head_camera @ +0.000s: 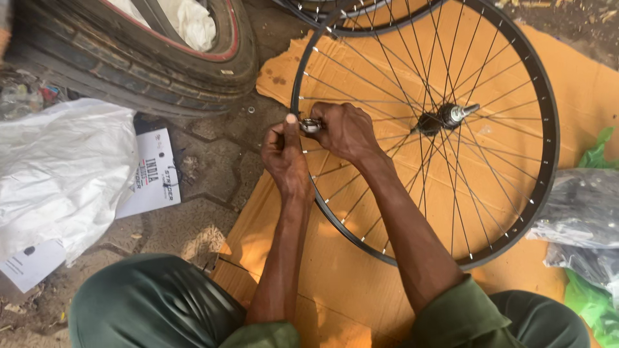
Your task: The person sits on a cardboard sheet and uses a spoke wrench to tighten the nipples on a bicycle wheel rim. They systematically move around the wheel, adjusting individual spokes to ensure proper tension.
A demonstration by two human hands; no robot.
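Rim (548, 148) lay on cardboard (335, 270) | our left hand (285, 158) steadied it | right hand (345, 131) fingers pinched small metal tool (310, 125) | we judged short, even turns best.

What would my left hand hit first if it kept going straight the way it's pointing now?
Probably the black wheel rim: the left hand points up-frame with its thumb already at the rim. Beyond lies the tyre, though depth is unclear.

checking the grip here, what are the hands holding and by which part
The right hand holds a small metal tool at the rim of the bicycle wheel; the left hand pinches the rim beside it.
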